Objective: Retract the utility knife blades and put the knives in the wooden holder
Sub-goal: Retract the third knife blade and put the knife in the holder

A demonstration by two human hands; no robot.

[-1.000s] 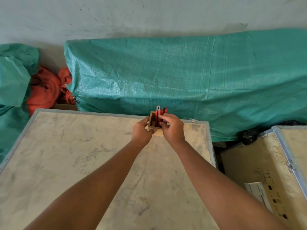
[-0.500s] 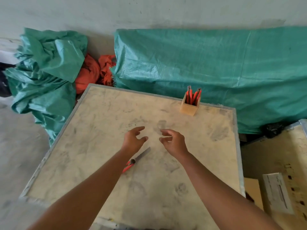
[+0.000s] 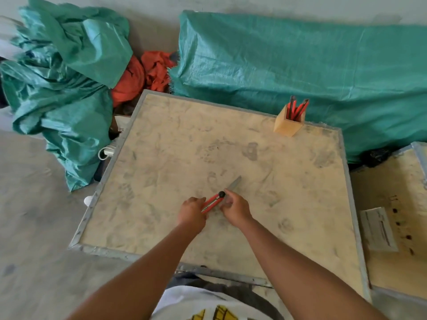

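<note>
Both hands have dropped from hovering above the crate top onto the red utility knife that lay between them half a second ago, and the camera now looks down more steeply. Behind the far edge lies a long green tarp [image 3: 300, 61], with a second crumpled green tarp [image 3: 64, 72] off the far left corner and an orange cloth [image 3: 141, 75] between them. The plywood crate top [image 3: 184, 146] carries everything else. At its far right corner stands the wooden holder [image 3: 288, 124], several red knives [image 3: 297, 109] upright in it. Near the middle, toward the near edge, the left hand [image 3: 191, 212] grips the rear of the utility knife [image 3: 213, 202]. The right hand [image 3: 234, 210] closes its fingers around the front by the black knob, and the grey blade [image 3: 234, 183] sticks out toward the far right.
</note>
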